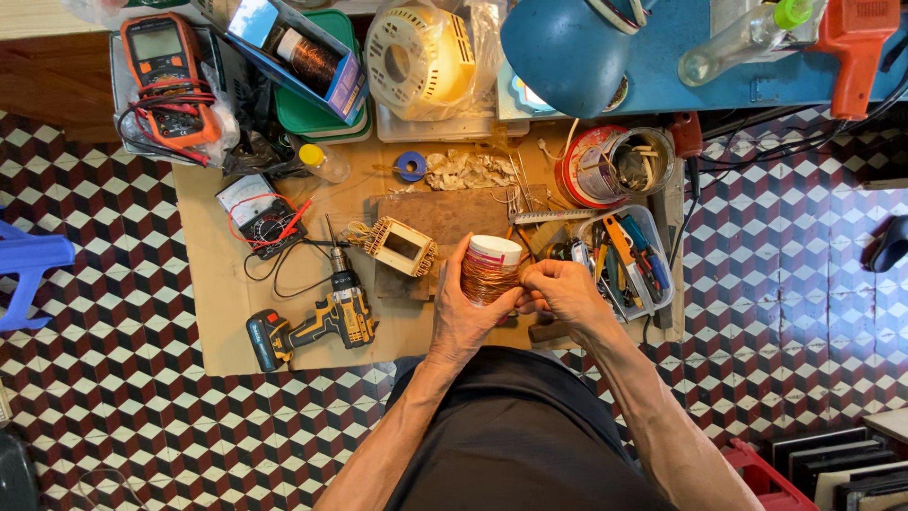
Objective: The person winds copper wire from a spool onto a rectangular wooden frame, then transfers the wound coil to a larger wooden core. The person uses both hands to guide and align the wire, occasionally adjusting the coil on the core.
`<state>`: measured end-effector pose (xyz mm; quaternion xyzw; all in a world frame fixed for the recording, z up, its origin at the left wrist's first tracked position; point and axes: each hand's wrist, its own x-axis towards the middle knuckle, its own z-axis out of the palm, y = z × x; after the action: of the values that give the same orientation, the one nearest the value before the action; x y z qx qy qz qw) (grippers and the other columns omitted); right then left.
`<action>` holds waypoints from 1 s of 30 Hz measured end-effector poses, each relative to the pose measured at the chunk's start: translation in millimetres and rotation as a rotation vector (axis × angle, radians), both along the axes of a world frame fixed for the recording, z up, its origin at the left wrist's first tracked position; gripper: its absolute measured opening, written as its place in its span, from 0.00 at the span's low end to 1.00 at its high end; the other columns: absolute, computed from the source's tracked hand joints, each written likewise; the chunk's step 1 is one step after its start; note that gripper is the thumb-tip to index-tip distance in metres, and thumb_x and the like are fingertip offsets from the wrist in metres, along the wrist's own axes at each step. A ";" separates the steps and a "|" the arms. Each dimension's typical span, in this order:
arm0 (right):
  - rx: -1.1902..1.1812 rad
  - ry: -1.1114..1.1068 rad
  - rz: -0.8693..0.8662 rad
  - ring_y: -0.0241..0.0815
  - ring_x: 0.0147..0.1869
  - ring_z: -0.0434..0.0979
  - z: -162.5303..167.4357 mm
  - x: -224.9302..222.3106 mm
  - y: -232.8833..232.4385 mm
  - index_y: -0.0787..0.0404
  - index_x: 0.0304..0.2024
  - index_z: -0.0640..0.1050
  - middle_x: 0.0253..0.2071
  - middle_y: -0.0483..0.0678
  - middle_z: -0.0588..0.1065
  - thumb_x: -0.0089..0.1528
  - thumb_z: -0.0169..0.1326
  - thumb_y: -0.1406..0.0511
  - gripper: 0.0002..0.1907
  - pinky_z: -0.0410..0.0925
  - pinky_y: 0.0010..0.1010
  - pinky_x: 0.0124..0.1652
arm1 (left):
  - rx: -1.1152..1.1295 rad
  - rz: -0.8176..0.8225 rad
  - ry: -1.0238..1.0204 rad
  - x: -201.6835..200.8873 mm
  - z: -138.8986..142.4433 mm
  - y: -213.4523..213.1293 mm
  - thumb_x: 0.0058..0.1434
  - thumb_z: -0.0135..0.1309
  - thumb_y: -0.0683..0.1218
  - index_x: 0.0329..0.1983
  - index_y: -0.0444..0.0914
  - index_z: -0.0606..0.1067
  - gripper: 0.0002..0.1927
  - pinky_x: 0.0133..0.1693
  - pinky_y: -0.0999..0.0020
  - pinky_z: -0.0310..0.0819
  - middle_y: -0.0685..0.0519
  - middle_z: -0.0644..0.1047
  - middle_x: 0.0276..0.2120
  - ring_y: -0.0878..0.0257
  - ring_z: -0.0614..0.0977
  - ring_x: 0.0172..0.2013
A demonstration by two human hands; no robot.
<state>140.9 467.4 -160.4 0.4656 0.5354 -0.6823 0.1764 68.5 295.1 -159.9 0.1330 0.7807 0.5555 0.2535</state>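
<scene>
Counts: 1 spool of copper wire (491,271), 1 cordless drill (317,324), 2 meters, i.e. an orange multimeter (168,80) w/ red leads and a small analog meter (257,212), 1 square coil former (402,247), 1 clear tray of hand tools (629,257), 1 round tin (615,166), 1 blue tape roll (410,167), all on or at the edge of a cardboard sheet (218,312) over the patterned tile floor (113,397).

Spool: short upright cylinder, white top flange, bright copper windings round the body. It's held above the sheet's near edge, just right of the coil former, approx. centre of view.

Left hand (462,312): fingers wrapped round spool's left side, thumb up by the rim. Right hand (566,291): fingers bunched, pinching at the wire on spool's right side; wire end too fine to make out. Both forearms come up from the lap, elbows out.
</scene>
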 end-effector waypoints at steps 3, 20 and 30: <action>-0.060 0.009 -0.023 0.34 0.27 0.79 -7.3 3.1 0.1 0.66 0.36 0.78 0.28 0.47 0.78 0.63 0.53 0.66 0.08 0.71 0.19 0.28 | 0.013 0.006 0.067 -0.8 -1.4 -0.2 0.48 0.73 0.51 0.72 0.39 0.61 0.50 0.55 0.58 0.76 0.43 0.73 0.54 0.52 0.79 0.54; -0.094 0.232 -0.222 0.37 0.42 0.81 19.8 13.9 -0.6 0.69 0.47 0.79 0.41 0.52 0.80 0.67 0.51 0.63 0.15 0.75 0.26 0.45 | 0.457 0.099 -0.684 -4.2 6.4 -6.0 0.54 0.68 0.52 0.68 0.35 0.65 0.42 0.52 0.66 0.77 0.49 0.77 0.51 0.63 0.80 0.50; 0.011 0.157 -0.089 0.34 0.42 0.80 30.3 11.6 -10.2 0.63 0.45 0.81 0.39 0.46 0.80 0.63 0.59 0.61 0.13 0.68 0.21 0.40 | 0.573 0.125 -0.755 -1.6 -3.5 -9.4 0.55 0.67 0.51 0.69 0.36 0.64 0.41 0.54 0.66 0.76 0.49 0.76 0.53 0.63 0.79 0.52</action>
<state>152.5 457.2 -130.2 0.4350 0.5300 -0.7209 0.1010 66.9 285.7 -163.3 -0.0606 0.4559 0.7720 0.4388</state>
